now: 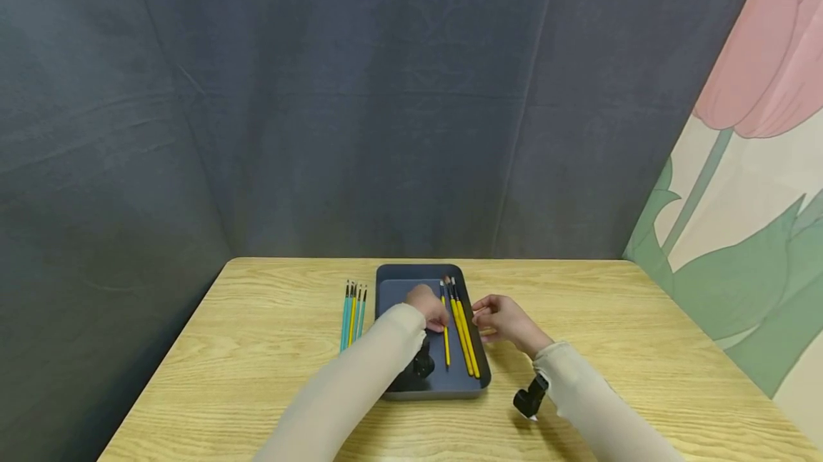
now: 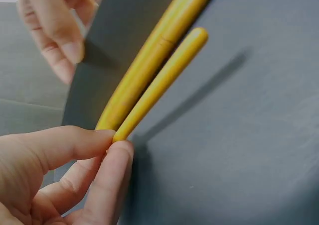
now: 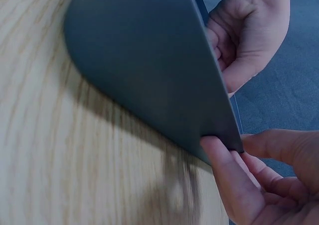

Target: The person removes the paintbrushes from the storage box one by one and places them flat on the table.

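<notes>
A dark rectangular tray (image 1: 444, 395) lies on the table, with three yellow-handled paintbrushes in its right part. Between thumb and fingers, my left hand (image 1: 429, 307) pinches the slimmest paintbrush (image 1: 447, 353), whose bristles point to the far side. Right of it, two thicker yellow paintbrushes (image 1: 467, 340) lie side by side along the tray's right wall. My right hand (image 1: 504, 320) holds that wall from outside. In the right wrist view its fingertips (image 3: 212, 144) press the outer face while the thumb is at the rim.
Left of the tray, several teal paintbrushes (image 1: 344, 323) and a yellow one (image 1: 353, 319) lie in a row on the wooden table (image 1: 257, 355). A dark curtain (image 1: 360, 126) hangs behind the table. At the right stands a panel with a tulip picture (image 1: 752, 162).
</notes>
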Tool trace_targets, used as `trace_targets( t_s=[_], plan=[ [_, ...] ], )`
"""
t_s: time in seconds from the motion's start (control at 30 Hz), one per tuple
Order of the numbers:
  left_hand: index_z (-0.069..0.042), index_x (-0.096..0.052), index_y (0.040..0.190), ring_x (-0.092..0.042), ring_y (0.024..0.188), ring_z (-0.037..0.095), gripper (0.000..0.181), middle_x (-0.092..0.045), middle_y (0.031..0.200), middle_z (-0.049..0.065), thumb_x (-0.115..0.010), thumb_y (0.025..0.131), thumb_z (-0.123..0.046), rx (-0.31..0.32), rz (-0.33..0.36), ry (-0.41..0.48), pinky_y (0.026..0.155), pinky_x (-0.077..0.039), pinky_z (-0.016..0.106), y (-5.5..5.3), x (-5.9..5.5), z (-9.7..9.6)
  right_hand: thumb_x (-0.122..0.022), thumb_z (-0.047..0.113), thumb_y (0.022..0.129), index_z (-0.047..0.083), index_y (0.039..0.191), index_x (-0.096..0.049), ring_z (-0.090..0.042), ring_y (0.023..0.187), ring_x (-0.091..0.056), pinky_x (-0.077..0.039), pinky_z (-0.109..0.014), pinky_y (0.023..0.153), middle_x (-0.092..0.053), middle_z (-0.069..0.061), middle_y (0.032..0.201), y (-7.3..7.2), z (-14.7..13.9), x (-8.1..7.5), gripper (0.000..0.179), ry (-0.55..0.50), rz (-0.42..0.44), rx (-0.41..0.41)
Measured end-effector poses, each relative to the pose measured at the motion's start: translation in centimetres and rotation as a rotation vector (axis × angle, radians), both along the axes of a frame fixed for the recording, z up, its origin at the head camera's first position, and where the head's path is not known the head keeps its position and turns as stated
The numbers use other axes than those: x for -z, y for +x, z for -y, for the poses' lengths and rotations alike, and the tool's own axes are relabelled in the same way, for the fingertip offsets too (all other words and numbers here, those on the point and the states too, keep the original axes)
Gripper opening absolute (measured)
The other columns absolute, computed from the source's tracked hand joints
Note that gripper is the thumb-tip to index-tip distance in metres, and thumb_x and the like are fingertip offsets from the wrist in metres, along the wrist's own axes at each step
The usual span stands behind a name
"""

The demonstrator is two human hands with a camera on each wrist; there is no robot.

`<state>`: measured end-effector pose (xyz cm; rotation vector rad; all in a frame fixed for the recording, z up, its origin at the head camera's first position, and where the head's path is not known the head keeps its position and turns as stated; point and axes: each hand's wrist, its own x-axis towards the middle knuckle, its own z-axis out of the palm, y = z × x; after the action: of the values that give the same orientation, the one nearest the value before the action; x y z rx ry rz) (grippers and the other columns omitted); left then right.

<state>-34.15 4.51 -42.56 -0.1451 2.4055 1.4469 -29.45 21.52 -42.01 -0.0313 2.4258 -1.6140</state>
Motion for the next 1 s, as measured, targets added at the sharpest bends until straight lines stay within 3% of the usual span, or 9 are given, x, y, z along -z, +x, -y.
trace_targets(
  t_s=[0.1, 0.23, 0.43, 0.57, 0.77, 1.0],
  plan=[
    [0.005, -0.063, 0.075, -0.058, 0.045, 0.012, 0.015, -0.066, 0.065, 0.01, -0.075, 0.07, 0.012, -0.018, 0.022, 0.055, 0.048, -0.056, 0.022, -0.1, -0.5, 0.3, -0.054, -0.004, 0.094, -0.014, 0.118, -0.048, -0.014, 0.074, -0.06, -0.061, -0.036, 0.066, -0.061, -0.014, 0.092, 0.0, 0.0, 0.0, 0.027, -0.001, -0.003, 0.0],
    [0.009, -0.07, 0.081, -0.061, 0.049, 0.013, 0.01, -0.069, 0.072, 0.012, -0.073, 0.073, 0.011, 0.024, 0.004, 0.1, 0.057, -0.06, 0.027, 0.4, -1.7, 1.2, -0.054, -0.005, 0.093, -0.014, 0.118, -0.049, -0.014, 0.075, -0.06, -0.061, -0.036, 0.066, -0.061, -0.013, 0.091, 0.0, 0.1, 0.1, 0.027, -0.009, -0.004, 0.0],
    [0.01, -0.072, 0.098, -0.062, 0.055, 0.012, 0.02, -0.073, 0.083, 0.013, -0.071, 0.078, 0.009, 0.092, -0.041, 0.212, 0.068, -0.062, 0.033, 1.4, -3.9, 3.4, -0.052, -0.005, 0.094, -0.014, 0.119, -0.049, -0.015, 0.076, -0.06, -0.061, -0.037, 0.066, -0.06, -0.013, 0.092, 0.2, 0.1, 0.1, 0.027, -0.005, -0.001, 0.002],
    [0.007, -0.072, 0.098, -0.065, 0.061, 0.012, 0.018, -0.073, 0.089, 0.015, -0.07, 0.08, 0.007, 0.117, -0.052, 0.284, 0.077, -0.061, 0.037, 1.9, -5.5, 5.5, -0.053, -0.005, 0.094, -0.014, 0.119, -0.048, -0.016, 0.076, -0.06, -0.061, -0.037, 0.067, -0.06, -0.014, 0.092, 0.2, 0.0, 0.0, 0.027, -0.012, -0.004, -0.006],
    [0.005, -0.071, 0.102, -0.066, 0.066, 0.01, 0.019, -0.072, 0.097, 0.016, -0.071, 0.082, 0.002, 0.118, -0.085, 0.344, 0.074, -0.061, 0.031, 2.4, -7.5, 8.4, -0.053, -0.005, 0.094, -0.014, 0.118, -0.048, -0.015, 0.076, -0.059, -0.061, -0.037, 0.068, -0.059, -0.012, 0.091, 0.3, 0.0, -0.1, 0.026, -0.016, -0.004, -0.007],
    [0.004, -0.07, 0.104, -0.067, 0.069, 0.01, 0.021, -0.071, 0.093, 0.011, -0.072, 0.083, -0.001, 0.07, -0.137, 0.352, 0.072, -0.061, 0.026, 3.0, -8.6, 12.1, -0.051, -0.006, 0.094, -0.013, 0.117, -0.049, -0.015, 0.076, -0.059, -0.061, -0.036, 0.067, -0.059, -0.011, 0.09, 0.2, 0.0, -0.1, 0.024, -0.015, 0.002, 0.02]
  ],
)
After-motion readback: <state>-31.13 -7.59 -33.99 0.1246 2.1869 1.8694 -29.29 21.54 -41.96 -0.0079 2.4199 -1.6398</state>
